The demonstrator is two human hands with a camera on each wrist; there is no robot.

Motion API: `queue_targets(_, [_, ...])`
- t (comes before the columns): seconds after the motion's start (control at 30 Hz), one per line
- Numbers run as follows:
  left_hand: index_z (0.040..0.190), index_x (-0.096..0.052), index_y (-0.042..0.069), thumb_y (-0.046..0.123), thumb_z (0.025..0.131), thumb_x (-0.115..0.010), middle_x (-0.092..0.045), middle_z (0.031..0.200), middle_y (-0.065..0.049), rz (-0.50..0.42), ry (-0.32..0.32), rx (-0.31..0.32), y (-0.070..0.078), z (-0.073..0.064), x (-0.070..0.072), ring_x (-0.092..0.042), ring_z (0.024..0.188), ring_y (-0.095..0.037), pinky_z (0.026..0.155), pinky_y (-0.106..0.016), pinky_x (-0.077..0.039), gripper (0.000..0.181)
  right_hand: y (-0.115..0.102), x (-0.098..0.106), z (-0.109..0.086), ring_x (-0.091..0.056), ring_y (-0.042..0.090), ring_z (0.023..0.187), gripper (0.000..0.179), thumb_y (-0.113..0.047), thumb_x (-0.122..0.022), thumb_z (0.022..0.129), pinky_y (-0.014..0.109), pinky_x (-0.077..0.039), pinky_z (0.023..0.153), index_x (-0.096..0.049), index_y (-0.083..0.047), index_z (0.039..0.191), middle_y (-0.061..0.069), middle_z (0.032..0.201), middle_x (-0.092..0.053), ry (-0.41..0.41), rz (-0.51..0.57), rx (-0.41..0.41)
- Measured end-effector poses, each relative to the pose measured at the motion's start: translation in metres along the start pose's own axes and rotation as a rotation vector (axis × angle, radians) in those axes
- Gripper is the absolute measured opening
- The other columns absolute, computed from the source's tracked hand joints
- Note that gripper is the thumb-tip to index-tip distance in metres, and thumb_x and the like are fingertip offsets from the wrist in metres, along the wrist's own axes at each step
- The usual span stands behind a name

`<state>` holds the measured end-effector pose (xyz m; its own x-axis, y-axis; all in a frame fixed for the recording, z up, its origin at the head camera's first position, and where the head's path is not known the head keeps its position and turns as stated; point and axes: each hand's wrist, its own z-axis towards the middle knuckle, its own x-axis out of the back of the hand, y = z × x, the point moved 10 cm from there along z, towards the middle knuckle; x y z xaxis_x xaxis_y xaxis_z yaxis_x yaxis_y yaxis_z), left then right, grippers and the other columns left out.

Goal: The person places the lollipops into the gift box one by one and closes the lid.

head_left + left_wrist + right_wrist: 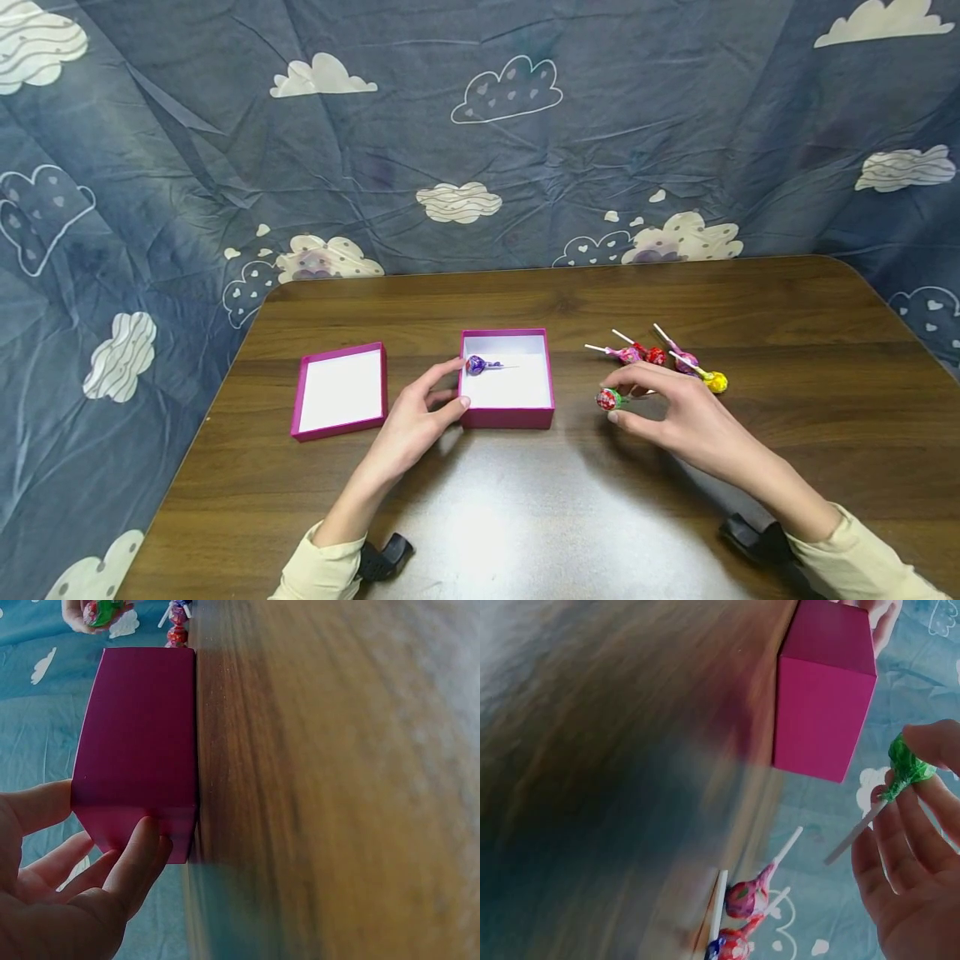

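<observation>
My right hand (693,417) pinches a lollipop (910,761) in a green and red wrapper between thumb and fingers, above the table to the right of a magenta box (506,418). Its white stick points back under the palm. At the box's left side, my left hand (412,425) touches the wall with extended fingers; in the left wrist view the fingertips (148,829) press the magenta side. Inside the white-lined box lies a purple-wrapped lollipop (476,365), its stick toward the right.
Several lollipops lie in a loose group behind the right hand, including a yellow one (716,382) and a red one (656,356). The box lid (339,392) lies inside-up to the left. A cloud-patterned cloth (405,150) hangs behind the brown table (570,292).
</observation>
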<state>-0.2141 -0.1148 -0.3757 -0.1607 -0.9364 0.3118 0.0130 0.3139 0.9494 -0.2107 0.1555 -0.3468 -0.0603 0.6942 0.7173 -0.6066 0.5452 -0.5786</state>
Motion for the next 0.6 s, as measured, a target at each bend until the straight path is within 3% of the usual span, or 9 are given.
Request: queue_targets(0.6, [0.137,-0.056,0.007,0.001,0.091,-0.066,-0.051,0.14,-0.02,-0.012,0.01,-0.01,0.001,-0.001,0.0,-0.059,0.116,-0.036,0.091,-0.046,-0.05,0.048,-0.019,-0.013,0.025,-0.06,0.006,0.092,0.035,-0.012,-0.08,0.083,0.026,-0.048,0.08,-0.067,-0.026,0.112,-0.016,0.108,-0.064,0.019,0.08,0.063])
